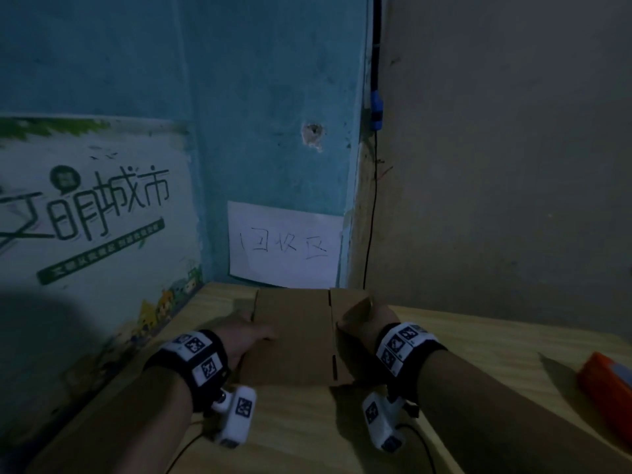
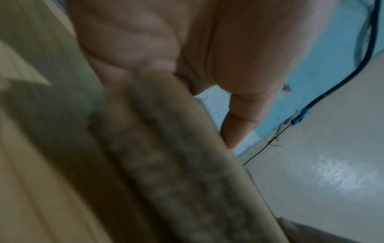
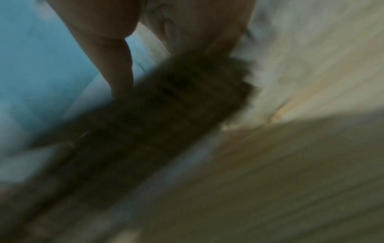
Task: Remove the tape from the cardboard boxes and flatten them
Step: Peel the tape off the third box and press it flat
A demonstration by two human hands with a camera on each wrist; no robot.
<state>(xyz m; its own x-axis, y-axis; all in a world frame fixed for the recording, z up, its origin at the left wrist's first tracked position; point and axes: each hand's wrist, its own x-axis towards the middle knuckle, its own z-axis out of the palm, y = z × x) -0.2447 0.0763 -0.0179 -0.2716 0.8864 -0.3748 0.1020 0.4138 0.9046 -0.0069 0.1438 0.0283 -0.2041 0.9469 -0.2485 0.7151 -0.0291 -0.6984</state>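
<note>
A flattened brown cardboard box (image 1: 294, 336) lies on the wooden table (image 1: 478, 354) close to the blue wall. My left hand (image 1: 246, 333) grips its left edge, thumb on top and fingers hidden beneath. My right hand (image 1: 366, 319) grips the right edge, where a side flap is bent upward. In the left wrist view the corrugated edge of the cardboard box (image 2: 166, 156) sits against my palm with the thumb (image 2: 239, 115) over its face. The blurred right wrist view shows the dark cardboard edge (image 3: 155, 123) under my thumb (image 3: 118, 65). No tape is visible on the box.
A white paper sign (image 1: 284, 244) and a green poster (image 1: 92, 213) hang on the blue wall behind the table. A black cable (image 1: 371, 206) runs down the wall corner. An orange object (image 1: 608, 395) lies at the table's right edge.
</note>
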